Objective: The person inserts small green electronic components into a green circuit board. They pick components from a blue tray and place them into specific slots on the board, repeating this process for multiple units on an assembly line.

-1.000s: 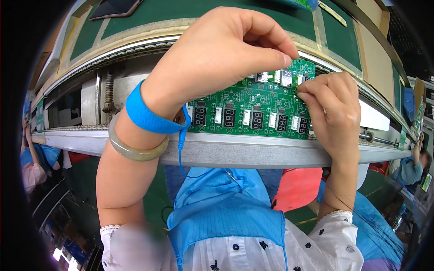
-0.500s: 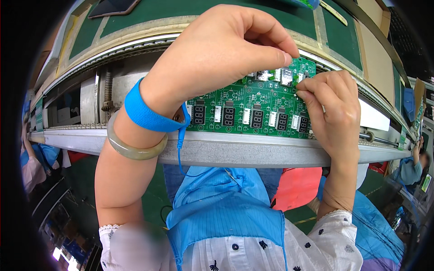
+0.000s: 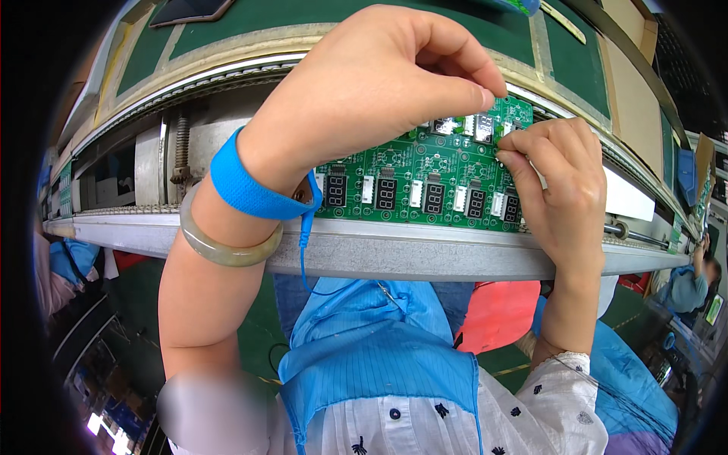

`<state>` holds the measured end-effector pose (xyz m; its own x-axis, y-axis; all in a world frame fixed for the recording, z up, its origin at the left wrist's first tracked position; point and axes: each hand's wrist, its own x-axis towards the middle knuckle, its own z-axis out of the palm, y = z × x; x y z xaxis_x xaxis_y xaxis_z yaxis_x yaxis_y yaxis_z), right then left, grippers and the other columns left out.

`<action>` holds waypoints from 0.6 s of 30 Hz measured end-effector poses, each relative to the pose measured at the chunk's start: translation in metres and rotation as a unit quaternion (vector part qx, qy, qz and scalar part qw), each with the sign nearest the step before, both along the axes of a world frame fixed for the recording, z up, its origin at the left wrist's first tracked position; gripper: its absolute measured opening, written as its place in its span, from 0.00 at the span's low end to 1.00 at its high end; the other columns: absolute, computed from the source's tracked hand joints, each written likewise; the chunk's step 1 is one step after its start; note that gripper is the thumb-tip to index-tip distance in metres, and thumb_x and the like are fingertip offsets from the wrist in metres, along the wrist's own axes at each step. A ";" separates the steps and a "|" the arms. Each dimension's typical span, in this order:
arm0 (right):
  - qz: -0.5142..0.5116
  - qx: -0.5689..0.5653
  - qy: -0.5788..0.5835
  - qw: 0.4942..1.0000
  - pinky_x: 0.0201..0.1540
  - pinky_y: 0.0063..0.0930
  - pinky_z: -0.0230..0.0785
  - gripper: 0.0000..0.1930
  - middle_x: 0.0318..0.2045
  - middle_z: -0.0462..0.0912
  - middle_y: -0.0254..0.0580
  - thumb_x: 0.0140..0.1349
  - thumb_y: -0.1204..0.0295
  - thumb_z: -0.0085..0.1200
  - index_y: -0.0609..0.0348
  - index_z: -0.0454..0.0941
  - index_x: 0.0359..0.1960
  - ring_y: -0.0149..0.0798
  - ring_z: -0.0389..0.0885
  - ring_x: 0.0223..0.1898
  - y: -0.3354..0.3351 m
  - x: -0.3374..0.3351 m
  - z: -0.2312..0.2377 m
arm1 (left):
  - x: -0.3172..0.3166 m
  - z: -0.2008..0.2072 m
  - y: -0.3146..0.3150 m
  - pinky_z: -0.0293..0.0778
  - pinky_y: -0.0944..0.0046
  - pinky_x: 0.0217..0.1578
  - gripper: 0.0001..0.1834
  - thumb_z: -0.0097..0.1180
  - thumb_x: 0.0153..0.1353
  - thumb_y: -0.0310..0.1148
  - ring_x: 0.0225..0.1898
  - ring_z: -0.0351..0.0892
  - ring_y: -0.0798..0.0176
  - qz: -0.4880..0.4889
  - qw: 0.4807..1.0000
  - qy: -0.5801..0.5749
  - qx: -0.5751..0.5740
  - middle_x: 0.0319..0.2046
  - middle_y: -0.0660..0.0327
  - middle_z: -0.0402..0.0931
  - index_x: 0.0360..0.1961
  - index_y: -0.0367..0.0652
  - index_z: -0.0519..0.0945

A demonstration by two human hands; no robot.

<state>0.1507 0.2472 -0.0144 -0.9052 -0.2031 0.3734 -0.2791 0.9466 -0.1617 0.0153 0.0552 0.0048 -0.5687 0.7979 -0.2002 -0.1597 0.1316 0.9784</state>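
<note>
A green circuit board panel [image 3: 371,206] lies across the rails in front of me. Black digit displays [image 3: 433,199] and white connectors [image 3: 415,193] stand on it in rows. Over its far side arches my left hand [image 3: 425,76], thumb and forefinger pinched close to the far right edge; whatever is between them is hidden. At the panel's right part my right hand [image 3: 557,171] is closed, thumb and forefinger pinching low over the board beside small green parts [image 3: 499,133]. Anything in that pinch is too small to name. A blue wrist strap [image 3: 254,189] with a cord circles my left wrist.
A metal rail [image 3: 409,250] runs along the near side, with a chain track [image 3: 220,87] on the far side. A threaded rod [image 3: 180,148] stands at the left. Beyond, a phone [image 3: 189,10] lies on a green surface. Other people sit at both edges.
The board panel appears slightly farther right. My left hand has shifted a little right with it, still pinched; my right hand stays almost in place.
</note>
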 end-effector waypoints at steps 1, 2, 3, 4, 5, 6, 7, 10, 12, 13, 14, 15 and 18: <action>0.001 -0.009 0.006 1.000 0.40 0.35 0.65 0.07 0.28 0.78 0.35 0.49 0.77 0.66 0.57 0.82 0.30 0.42 0.75 0.35 0.001 0.000 -0.003 | 0.000 0.001 0.001 0.74 0.76 0.34 0.09 0.62 0.62 0.25 0.32 0.77 0.76 0.003 1.000 -0.001 -0.017 0.32 0.63 0.83 0.42 0.33 0.85; 0.000 -0.018 0.012 1.000 0.40 0.35 0.65 0.07 0.28 0.78 0.34 0.48 0.77 0.66 0.55 0.82 0.30 0.42 0.75 0.35 0.002 -0.001 -0.005 | 0.000 0.005 0.007 0.74 0.76 0.35 0.09 0.62 0.62 0.25 0.32 0.77 0.76 0.007 0.999 -0.001 -0.051 0.32 0.63 0.83 0.42 0.33 0.85; -0.001 -0.024 0.014 1.000 0.40 0.35 0.64 0.07 0.27 0.78 0.34 0.48 0.77 0.66 0.56 0.82 0.30 0.42 0.75 0.35 0.003 -0.001 -0.006 | 0.001 0.005 0.008 0.75 0.76 0.35 0.09 0.62 0.62 0.25 0.32 0.77 0.76 0.009 0.998 -0.001 -0.066 0.32 0.63 0.83 0.42 0.33 0.85; -0.001 -0.031 0.015 0.999 0.39 0.35 0.64 0.07 0.27 0.77 0.34 0.49 0.77 0.66 0.56 0.82 0.30 0.42 0.75 0.34 0.003 -0.001 -0.007 | 0.000 0.006 0.010 0.75 0.76 0.35 0.09 0.62 0.61 0.25 0.32 0.77 0.76 0.011 0.997 -0.001 -0.081 0.32 0.63 0.83 0.42 0.33 0.85; -0.001 -0.039 0.017 0.999 0.39 0.35 0.64 0.07 0.27 0.77 0.35 0.49 0.77 0.66 0.56 0.82 0.30 0.42 0.75 0.34 0.003 -0.001 -0.007 | 0.001 0.004 0.009 0.75 0.76 0.35 0.09 0.62 0.61 0.24 0.32 0.77 0.76 0.013 0.997 -0.001 -0.077 0.32 0.63 0.83 0.42 0.33 0.85; -0.004 -0.041 0.016 0.999 0.39 0.35 0.64 0.07 0.27 0.77 0.35 0.49 0.76 0.66 0.56 0.82 0.30 0.42 0.74 0.34 0.003 0.000 -0.007 | 0.001 0.004 0.009 0.75 0.76 0.35 0.09 0.62 0.61 0.24 0.32 0.77 0.76 0.013 0.997 0.000 -0.077 0.32 0.63 0.83 0.42 0.33 0.85; -0.006 -0.043 0.015 0.999 0.39 0.35 0.64 0.07 0.27 0.77 0.35 0.49 0.76 0.67 0.56 0.82 0.30 0.42 0.74 0.33 0.003 0.000 -0.006 | 0.001 0.004 0.009 0.75 0.76 0.35 0.09 0.62 0.61 0.24 0.32 0.77 0.76 0.013 0.997 0.000 -0.076 0.32 0.63 0.83 0.42 0.33 0.85; -0.014 -0.047 0.008 0.999 0.38 0.35 0.64 0.07 0.26 0.77 0.35 0.49 0.76 0.67 0.56 0.83 0.29 0.42 0.74 0.33 0.003 0.001 -0.006 | 0.001 0.005 0.010 0.74 0.76 0.35 0.09 0.62 0.61 0.24 0.32 0.77 0.76 0.010 0.997 0.000 -0.081 0.33 0.63 0.83 0.42 0.33 0.85; -0.018 -0.049 0.004 0.999 0.38 0.35 0.64 0.07 0.26 0.77 0.35 0.49 0.76 0.67 0.56 0.83 0.29 0.43 0.74 0.33 0.003 0.001 -0.006 | 0.001 0.005 0.011 0.74 0.76 0.35 0.09 0.62 0.61 0.24 0.32 0.77 0.76 0.009 0.997 -0.001 -0.082 0.33 0.63 0.83 0.42 0.33 0.85; -0.019 -0.049 0.003 0.999 0.38 0.35 0.64 0.07 0.26 0.77 0.36 0.49 0.75 0.67 0.56 0.83 0.29 0.43 0.74 0.33 0.003 0.001 -0.007 | 0.001 0.005 0.011 0.74 0.76 0.36 0.09 0.62 0.61 0.24 0.33 0.77 0.76 0.009 0.997 -0.003 -0.080 0.33 0.63 0.83 0.42 0.33 0.85; -0.020 -0.050 0.003 0.999 0.38 0.35 0.64 0.06 0.26 0.77 0.36 0.49 0.75 0.67 0.56 0.83 0.29 0.43 0.74 0.33 0.003 0.001 -0.006 | 0.001 0.002 0.010 0.74 0.76 0.36 0.09 0.62 0.61 0.24 0.33 0.77 0.76 0.008 0.997 -0.004 -0.075 0.33 0.63 0.83 0.42 0.33 0.85; -0.020 -0.049 -0.006 0.999 0.39 0.35 0.65 0.07 0.27 0.78 0.36 0.49 0.76 0.68 0.58 0.83 0.29 0.43 0.75 0.34 0.002 0.001 -0.005 | 0.001 0.002 0.010 0.74 0.76 0.36 0.09 0.62 0.61 0.24 0.33 0.77 0.76 0.007 0.997 -0.005 -0.073 0.33 0.63 0.83 0.42 0.33 0.85; -0.019 -0.048 -0.020 0.998 0.40 0.34 0.67 0.07 0.28 0.80 0.38 0.49 0.78 0.68 0.60 0.83 0.30 0.42 0.76 0.34 0.002 0.002 -0.001 | 0.001 0.002 0.010 0.74 0.76 0.37 0.09 0.62 0.62 0.24 0.34 0.77 0.76 0.003 0.997 -0.007 -0.073 0.33 0.63 0.83 0.42 0.33 0.85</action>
<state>0.1527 0.2492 -0.0156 -0.9265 -0.1326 0.3522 -0.2338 0.9362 -0.2624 0.0166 0.0649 0.0070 -0.5694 0.7561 -0.3227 -0.1748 0.2723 0.9462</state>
